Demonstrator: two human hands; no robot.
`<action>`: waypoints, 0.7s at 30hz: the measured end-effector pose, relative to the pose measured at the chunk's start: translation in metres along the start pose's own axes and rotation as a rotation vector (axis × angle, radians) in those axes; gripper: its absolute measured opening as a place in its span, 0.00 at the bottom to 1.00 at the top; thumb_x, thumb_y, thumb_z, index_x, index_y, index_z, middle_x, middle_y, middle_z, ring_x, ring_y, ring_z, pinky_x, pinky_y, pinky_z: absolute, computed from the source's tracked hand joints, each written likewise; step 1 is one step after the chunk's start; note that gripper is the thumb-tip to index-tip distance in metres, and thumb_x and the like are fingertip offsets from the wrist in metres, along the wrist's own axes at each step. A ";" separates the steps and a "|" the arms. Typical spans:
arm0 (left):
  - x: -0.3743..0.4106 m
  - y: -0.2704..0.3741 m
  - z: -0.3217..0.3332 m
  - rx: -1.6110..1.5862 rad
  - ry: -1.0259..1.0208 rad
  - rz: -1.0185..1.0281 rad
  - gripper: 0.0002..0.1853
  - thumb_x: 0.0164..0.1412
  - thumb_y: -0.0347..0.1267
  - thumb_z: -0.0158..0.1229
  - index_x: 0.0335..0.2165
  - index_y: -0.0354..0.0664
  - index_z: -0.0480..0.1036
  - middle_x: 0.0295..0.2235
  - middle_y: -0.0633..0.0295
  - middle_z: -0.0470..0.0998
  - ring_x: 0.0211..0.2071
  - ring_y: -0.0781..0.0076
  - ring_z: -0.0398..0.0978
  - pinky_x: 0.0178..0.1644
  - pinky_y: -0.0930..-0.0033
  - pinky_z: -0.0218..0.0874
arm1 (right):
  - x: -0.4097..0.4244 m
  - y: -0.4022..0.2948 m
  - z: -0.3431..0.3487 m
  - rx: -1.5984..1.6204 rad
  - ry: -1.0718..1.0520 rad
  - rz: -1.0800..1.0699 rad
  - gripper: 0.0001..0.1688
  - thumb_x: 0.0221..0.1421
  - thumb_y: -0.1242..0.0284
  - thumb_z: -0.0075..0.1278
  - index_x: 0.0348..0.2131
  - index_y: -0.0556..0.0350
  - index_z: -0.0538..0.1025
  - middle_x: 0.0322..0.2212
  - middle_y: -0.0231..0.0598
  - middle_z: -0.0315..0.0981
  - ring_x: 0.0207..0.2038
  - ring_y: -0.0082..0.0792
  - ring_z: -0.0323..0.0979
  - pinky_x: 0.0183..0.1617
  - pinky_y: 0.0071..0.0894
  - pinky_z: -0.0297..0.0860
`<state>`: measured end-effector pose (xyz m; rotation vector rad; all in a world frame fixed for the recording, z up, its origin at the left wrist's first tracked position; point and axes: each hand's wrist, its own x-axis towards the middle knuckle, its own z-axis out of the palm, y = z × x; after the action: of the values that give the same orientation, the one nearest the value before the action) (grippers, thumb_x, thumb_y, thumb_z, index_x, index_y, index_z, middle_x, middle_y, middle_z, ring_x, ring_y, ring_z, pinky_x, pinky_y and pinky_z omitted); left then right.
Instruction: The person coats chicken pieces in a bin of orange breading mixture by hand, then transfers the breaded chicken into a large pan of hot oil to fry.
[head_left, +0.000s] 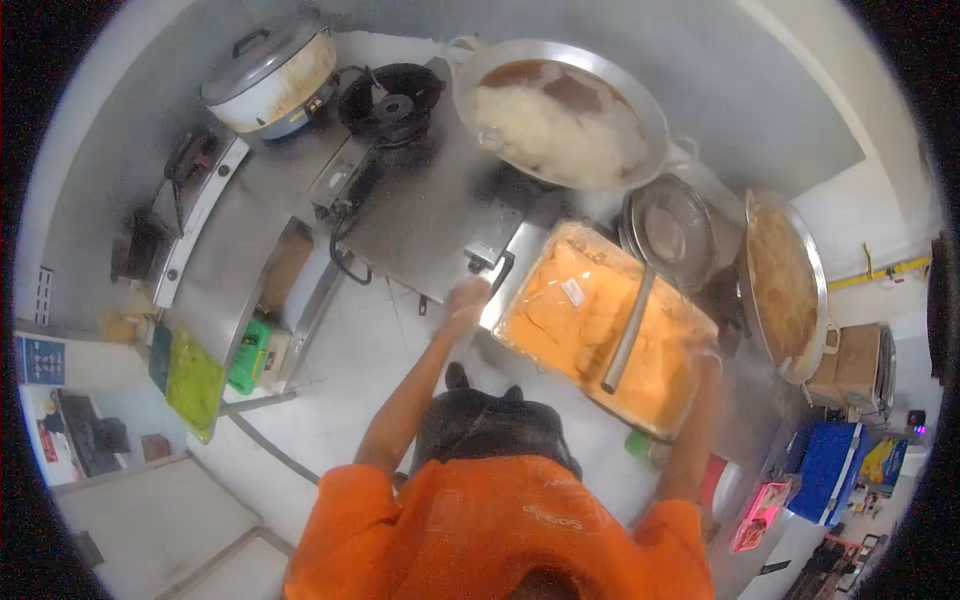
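Observation:
My left hand (469, 297) is blurred beside a black lever (501, 273) at the front of the steel stove (420, 232). Whether its fingers grip the lever I cannot tell. At the right edge of a large, flat, orange package in clear plastic (555, 322), my right hand (703, 358) touches or overlaps the wrap; its fingers are too blurred to read. A white label (573, 292) is on the package. Across it lies a long metal handle (628, 334), running up towards a round metal skimmer or pan (667, 229).
A wide pan of foaming brown liquid (562, 124) stands at the back, and another full pan (784, 277) at the right. At the left are a black burner (390, 105), a lidded cooker (270, 82) and a steel counter (259, 195). A blue box (825, 472) sits lower right.

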<state>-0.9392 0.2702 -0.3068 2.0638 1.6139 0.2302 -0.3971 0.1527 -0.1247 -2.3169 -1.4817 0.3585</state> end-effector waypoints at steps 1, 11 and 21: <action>-0.009 -0.034 0.012 0.100 0.033 -0.025 0.16 0.57 0.35 0.49 0.43 0.44 0.73 0.42 0.52 0.75 0.43 0.54 0.73 0.46 0.55 0.65 | 0.009 -0.016 0.005 0.008 -0.017 -0.027 0.15 0.59 0.65 0.45 0.41 0.53 0.75 0.33 0.40 0.74 0.34 0.30 0.70 0.38 0.33 0.66; -0.270 -0.250 0.103 -0.377 0.107 -0.276 0.18 0.63 0.36 0.48 0.50 0.43 0.68 0.47 0.54 0.73 0.46 0.49 0.72 0.52 0.47 0.61 | -0.065 -0.063 -0.025 0.197 -0.017 0.022 0.12 0.57 0.68 0.47 0.37 0.53 0.77 0.30 0.38 0.75 0.30 0.26 0.72 0.34 0.30 0.68; -0.273 -0.259 0.122 0.478 -0.343 -0.141 0.22 0.61 0.38 0.48 0.54 0.48 0.66 0.54 0.53 0.68 0.50 0.54 0.70 0.53 0.52 0.62 | 0.023 -0.313 -0.122 -0.540 0.263 -0.203 0.17 0.57 0.65 0.46 0.42 0.56 0.74 0.39 0.54 0.75 0.40 0.55 0.74 0.43 0.48 0.68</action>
<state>-1.1864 0.0210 -0.4900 2.1524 1.6963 -0.5824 -0.5941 0.2723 0.1211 -2.4351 -1.8144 -0.4396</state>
